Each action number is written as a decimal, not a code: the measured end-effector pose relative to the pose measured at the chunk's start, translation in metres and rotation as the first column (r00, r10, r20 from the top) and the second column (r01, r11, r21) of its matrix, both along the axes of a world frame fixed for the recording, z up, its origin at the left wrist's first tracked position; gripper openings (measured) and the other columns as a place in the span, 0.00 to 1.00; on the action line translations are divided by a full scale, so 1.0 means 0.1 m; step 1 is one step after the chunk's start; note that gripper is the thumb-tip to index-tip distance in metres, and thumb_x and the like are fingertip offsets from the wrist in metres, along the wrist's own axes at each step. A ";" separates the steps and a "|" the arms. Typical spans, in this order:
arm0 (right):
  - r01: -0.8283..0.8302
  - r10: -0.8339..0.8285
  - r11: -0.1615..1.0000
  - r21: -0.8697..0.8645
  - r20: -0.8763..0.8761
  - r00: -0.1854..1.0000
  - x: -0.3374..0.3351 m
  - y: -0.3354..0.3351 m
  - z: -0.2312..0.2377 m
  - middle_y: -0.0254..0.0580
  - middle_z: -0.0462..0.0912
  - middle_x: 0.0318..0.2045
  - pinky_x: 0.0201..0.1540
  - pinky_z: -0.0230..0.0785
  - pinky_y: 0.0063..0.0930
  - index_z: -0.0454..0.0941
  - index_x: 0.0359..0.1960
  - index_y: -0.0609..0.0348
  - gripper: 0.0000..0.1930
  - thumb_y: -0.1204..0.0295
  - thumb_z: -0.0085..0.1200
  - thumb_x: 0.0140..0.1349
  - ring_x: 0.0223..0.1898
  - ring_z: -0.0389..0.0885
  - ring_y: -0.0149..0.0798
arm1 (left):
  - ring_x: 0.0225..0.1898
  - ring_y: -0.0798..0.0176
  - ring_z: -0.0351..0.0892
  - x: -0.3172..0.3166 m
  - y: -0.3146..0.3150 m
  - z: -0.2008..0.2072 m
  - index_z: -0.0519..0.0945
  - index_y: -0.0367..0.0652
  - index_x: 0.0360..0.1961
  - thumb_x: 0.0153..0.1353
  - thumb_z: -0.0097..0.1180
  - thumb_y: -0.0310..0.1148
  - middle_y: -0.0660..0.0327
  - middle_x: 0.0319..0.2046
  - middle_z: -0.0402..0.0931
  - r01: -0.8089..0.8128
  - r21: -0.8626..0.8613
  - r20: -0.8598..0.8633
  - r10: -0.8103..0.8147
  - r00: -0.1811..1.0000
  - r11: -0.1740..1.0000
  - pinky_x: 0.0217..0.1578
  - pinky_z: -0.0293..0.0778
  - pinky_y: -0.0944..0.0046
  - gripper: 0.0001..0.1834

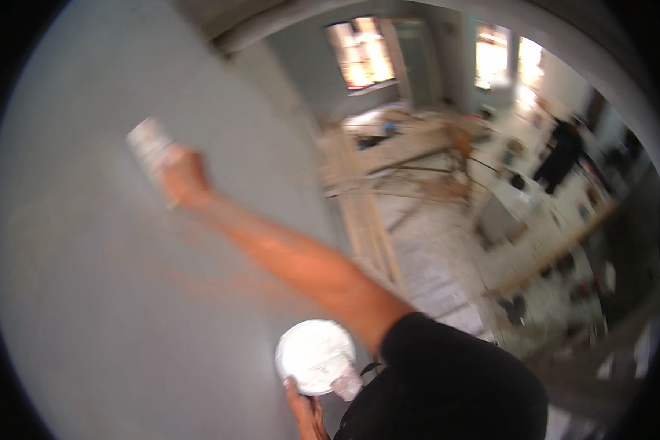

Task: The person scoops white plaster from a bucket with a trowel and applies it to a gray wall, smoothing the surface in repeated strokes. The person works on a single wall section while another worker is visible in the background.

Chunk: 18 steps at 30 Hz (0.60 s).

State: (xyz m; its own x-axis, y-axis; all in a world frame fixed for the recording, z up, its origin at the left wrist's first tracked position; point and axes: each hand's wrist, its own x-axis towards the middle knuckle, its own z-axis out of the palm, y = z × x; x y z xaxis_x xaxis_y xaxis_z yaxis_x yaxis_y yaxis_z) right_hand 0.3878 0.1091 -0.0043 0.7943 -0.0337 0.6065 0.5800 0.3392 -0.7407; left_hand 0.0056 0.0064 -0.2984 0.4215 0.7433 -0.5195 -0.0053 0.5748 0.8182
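My right arm, in a black sleeve, stretches up and left across a grey wall [88,242]. My right hand [185,178] is closed around a whitish, flat rectangular tool [149,144] held at the wall; blur hides its exact kind. Low in the view, my left hand [306,411] grips the rim of a round bowl [279,358] from below. White paste [312,353] fills the bowl. A pale, paste-smeared piece [347,383] sticks out over its right edge, and its kind is unclear.
Wooden planks [363,213] lie beside the wall, at a lower level. On the floor below are a grey-white box-like object [502,213], scattered items and a dark-clothed figure [559,154]. Bright windows [361,53] open in the far wall. A beam [271,26] crosses the top.
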 end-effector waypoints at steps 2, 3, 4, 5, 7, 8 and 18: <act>0.076 -0.067 0.996 -0.045 0.163 0.984 0.09 -0.06 -0.05 0.47 0.79 0.17 0.22 0.71 0.37 0.77 0.21 0.65 0.09 0.72 0.57 0.53 0.20 0.79 0.36 | 0.39 0.67 0.79 -0.06 0.03 0.01 0.69 0.39 0.53 0.67 0.46 0.49 0.59 0.47 0.75 0.067 -0.041 0.005 -0.067 0.998 0.997 0.23 0.76 0.72 0.25; 0.005 -0.003 1.000 -0.021 0.114 0.994 0.16 -0.10 -0.02 0.44 0.79 0.18 0.21 0.70 0.34 0.77 0.22 0.66 0.09 0.72 0.56 0.56 0.20 0.78 0.34 | 0.38 0.67 0.79 -0.02 0.03 0.05 0.70 0.39 0.51 0.67 0.45 0.48 0.60 0.43 0.76 0.050 -0.051 0.007 -0.049 0.999 0.997 0.24 0.76 0.71 0.22; -0.080 0.082 0.994 -0.071 0.029 0.996 0.08 -0.20 0.05 0.42 0.81 0.20 0.23 0.70 0.31 0.78 0.26 0.67 0.10 0.71 0.55 0.58 0.21 0.78 0.32 | 0.38 0.66 0.80 -0.12 0.02 -0.02 0.71 0.39 0.50 0.69 0.42 0.47 0.60 0.42 0.77 0.069 -0.040 -0.018 -0.070 0.997 0.997 0.29 0.79 0.69 0.21; -0.169 0.168 0.985 -0.042 -0.033 0.985 0.18 -0.23 0.06 0.42 0.82 0.24 0.28 0.71 0.30 0.80 0.31 0.68 0.10 0.70 0.54 0.59 0.25 0.79 0.32 | 0.39 0.66 0.80 -0.11 0.04 -0.04 0.71 0.39 0.50 0.69 0.41 0.46 0.59 0.43 0.77 0.085 -0.036 0.006 -0.084 0.996 0.996 0.33 0.80 0.68 0.21; -0.108 0.106 0.992 -0.072 -0.034 0.994 0.10 -0.30 0.17 0.47 0.82 0.26 0.34 0.71 0.35 0.79 0.33 0.68 0.12 0.68 0.54 0.57 0.28 0.81 0.39 | 0.39 0.67 0.80 -0.08 0.04 -0.02 0.70 0.38 0.52 0.70 0.40 0.45 0.59 0.43 0.77 0.089 -0.041 0.051 -0.087 0.995 0.995 0.35 0.80 0.68 0.21; -0.087 0.086 0.996 -0.018 -0.038 0.996 0.10 -0.28 0.24 0.54 0.81 0.24 0.36 0.71 0.40 0.79 0.30 0.68 0.12 0.67 0.54 0.56 0.28 0.82 0.48 | 0.38 0.68 0.80 -0.04 0.06 0.05 0.70 0.37 0.52 0.70 0.40 0.44 0.59 0.42 0.77 0.089 -0.041 0.068 -0.087 0.994 0.995 0.33 0.80 0.69 0.21; -0.142 0.134 0.983 -0.118 -0.076 0.988 0.08 -0.07 0.21 0.52 0.82 0.27 0.41 0.71 0.41 0.78 0.35 0.66 0.14 0.66 0.50 0.57 0.34 0.81 0.50 | 0.46 0.64 0.78 0.04 0.13 -0.49 0.65 0.35 0.57 0.70 0.39 0.42 0.56 0.48 0.74 0.078 -0.015 0.107 -0.076 0.991 0.997 0.42 0.79 0.64 0.23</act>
